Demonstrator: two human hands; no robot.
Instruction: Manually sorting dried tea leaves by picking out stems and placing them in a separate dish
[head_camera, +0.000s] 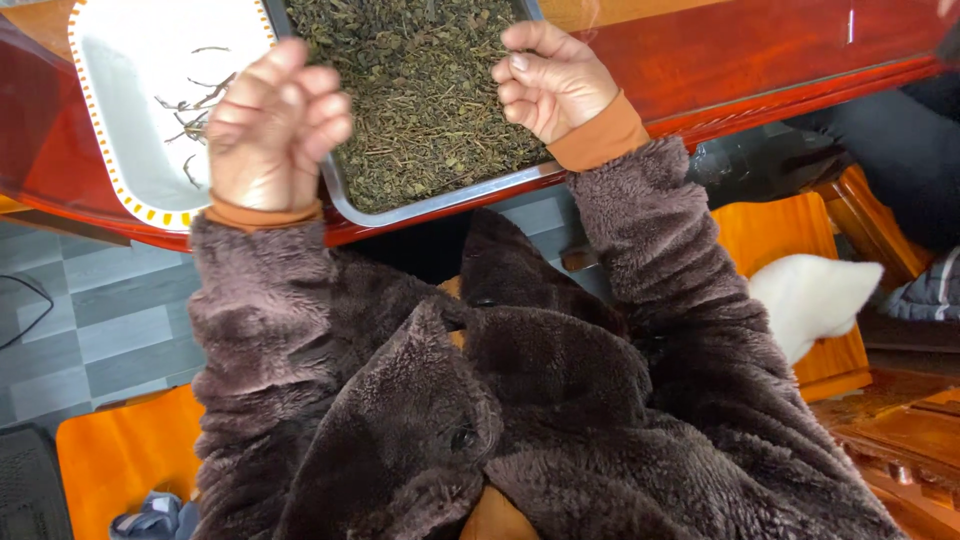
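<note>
Head view, looking straight down: my left hand (270, 130) sits over the gap where the white tray (130, 120) meets the metal tray (440, 203); fingers (300, 100) curled in and pressed together, back of hand up; can't tell if anything is pinched underneath. My right hand (550, 80) is over the metal tray's near right corner; fingers curled loosely toward the palm, thumb on top; can't tell if it holds leaf. Dried tea leaves (420, 90) fill the metal tray in a dark green-brown bed. A few thin stems (190, 100) lie apart on the white tray, just left of my left hand. Both trays rest on the red-brown wooden table (740, 60); brown fleece sleeves (650, 240), orange cuffs at both wrists.
</note>
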